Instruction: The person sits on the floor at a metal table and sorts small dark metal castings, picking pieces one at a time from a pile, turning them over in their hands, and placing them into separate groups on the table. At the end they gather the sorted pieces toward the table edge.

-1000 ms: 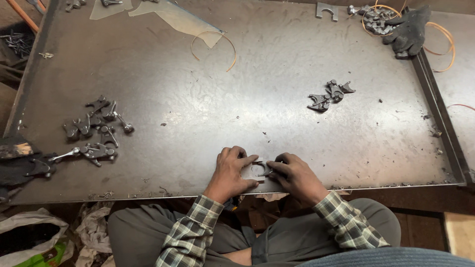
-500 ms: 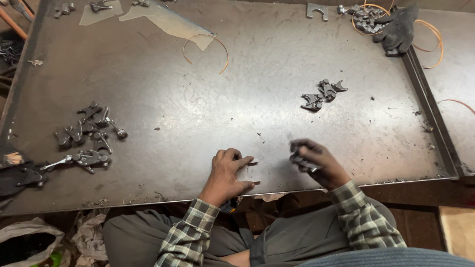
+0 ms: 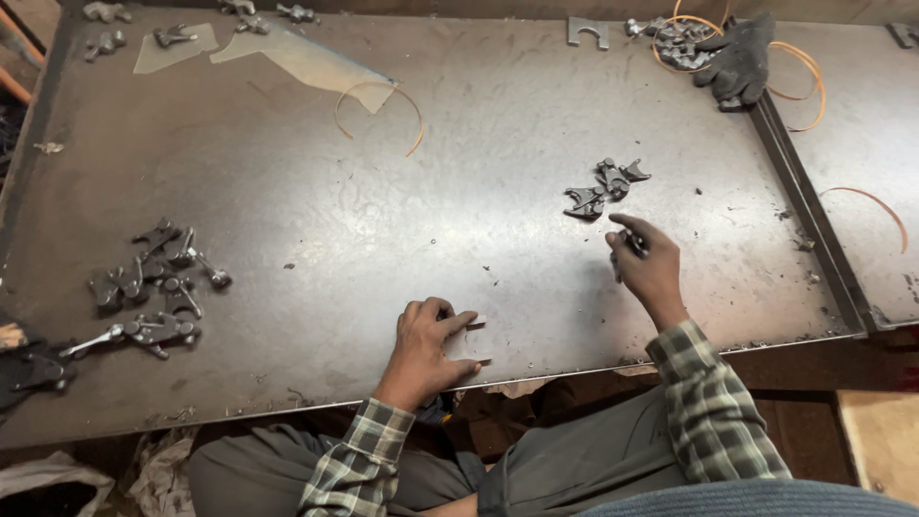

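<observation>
A small dark metal part (image 3: 632, 243) sits pinched in the fingers of the right hand (image 3: 647, 264), which is stretched out over the steel worktable (image 3: 402, 211) just below a little cluster of finished metal pieces (image 3: 601, 185), near them but not touching; the fingers are curled closed around the part, of which only a sliver shows. The left hand (image 3: 429, 347) lies on the sheet close to the table's near edge, thumb and forefinger spread and slack, gripping nothing, with the other fingers bent under. Both arms wear green-and-white checked sleeves, and the person sits tight against the table with grey trousers showing below the edge. Well off to the left lies a larger scatter of dark metal parts (image 3: 153, 287), some with thin arms sticking out. At the far side of the sheet a loop of orange wire (image 3: 378, 103) rests beside a pale translucent plastic scrap (image 3: 297, 57). In the far right corner a dark work glove (image 3: 739, 56) is slumped over another heap of parts, ringed by more orange wire, next to the raised seam where a second sheet (image 3: 862, 144) begins
</observation>
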